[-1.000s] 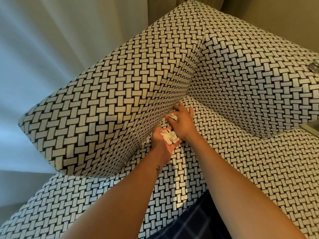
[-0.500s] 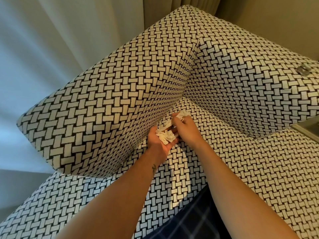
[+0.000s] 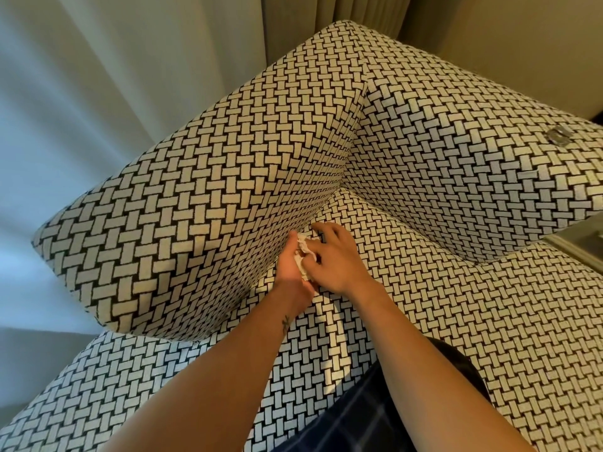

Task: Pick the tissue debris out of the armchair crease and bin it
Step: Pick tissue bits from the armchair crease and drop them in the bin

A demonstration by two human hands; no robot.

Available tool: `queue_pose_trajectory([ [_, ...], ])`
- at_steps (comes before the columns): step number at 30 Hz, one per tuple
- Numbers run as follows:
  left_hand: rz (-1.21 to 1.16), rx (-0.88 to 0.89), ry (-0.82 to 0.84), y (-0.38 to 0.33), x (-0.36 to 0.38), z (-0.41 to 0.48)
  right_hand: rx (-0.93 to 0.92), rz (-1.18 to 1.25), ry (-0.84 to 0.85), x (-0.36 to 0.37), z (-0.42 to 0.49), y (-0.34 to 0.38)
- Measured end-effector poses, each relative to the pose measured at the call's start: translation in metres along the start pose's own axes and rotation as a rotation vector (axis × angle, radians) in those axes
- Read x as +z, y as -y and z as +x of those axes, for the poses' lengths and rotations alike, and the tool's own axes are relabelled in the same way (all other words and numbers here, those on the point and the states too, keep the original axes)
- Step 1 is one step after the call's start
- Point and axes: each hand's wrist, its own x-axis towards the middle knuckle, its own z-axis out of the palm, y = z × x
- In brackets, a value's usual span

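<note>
I log the left hand [image 3: 288, 267] cupped, fingers curled round the white tissue debris [image 3: 303, 256], at 7 o'clock of the armchair crease [image 3: 326, 207] where armrest [image 3: 202, 197] meets seat cushion [image 3: 424, 305]. Right hand [image 3: 337, 259] lies over the wad from 3 o'clock, fingers loosely spread; I cannot tell whether it pinches any.

It looked like a furnished sitting room, in a home or perhaps a hotel. A padded armchair [image 3: 228, 190] covered in black-and-white basket-weave fabric stood close to long pale curtains [image 3: 98, 76] hanging in folds, with a plain beige wall [image 3: 522, 44] beside them.
</note>
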Motion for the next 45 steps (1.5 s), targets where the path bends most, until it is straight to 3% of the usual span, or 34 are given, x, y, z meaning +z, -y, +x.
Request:
queue_pose_trajectory([
  [3, 0.094, 0.023, -0.027, 0.003, -0.002, 0.003, 0.035, 0.07, 0.006, 0.0, -0.004, 0.002],
  [7, 0.166, 0.069, -0.124, 0.01, -0.007, 0.006, 0.158, 0.374, -0.038, -0.001, -0.011, 0.003],
  [10, 0.177, 0.067, -0.107, 0.008, -0.002, 0.0, 0.209, 0.495, -0.059, -0.001, -0.018, 0.003],
  [17, 0.121, -0.024, -0.006, -0.007, 0.007, -0.017, 0.182, 0.564, -0.12, -0.004, -0.033, 0.006],
  [22, 0.217, -0.041, -0.011, -0.026, -0.004, -0.028, 0.213, 0.374, -0.089, 0.0, -0.027, 0.012],
  [27, 0.285, -0.004, -0.083, -0.025, -0.029, -0.023, 0.225, 0.608, -0.04, -0.012, -0.009, 0.011],
  [31, 0.289, 0.043, -0.144, -0.021, -0.025, -0.013, 0.167, 0.223, -0.035, -0.02, 0.015, 0.001],
  [37, 0.272, 0.0, -0.234, -0.019, -0.028, 0.001, 0.013, -0.347, 0.148, -0.021, 0.053, -0.007],
  [45, 0.304, -0.01, -0.273, -0.018, -0.03, 0.012, 0.078, -0.6, 0.276, -0.013, 0.089, -0.004],
])
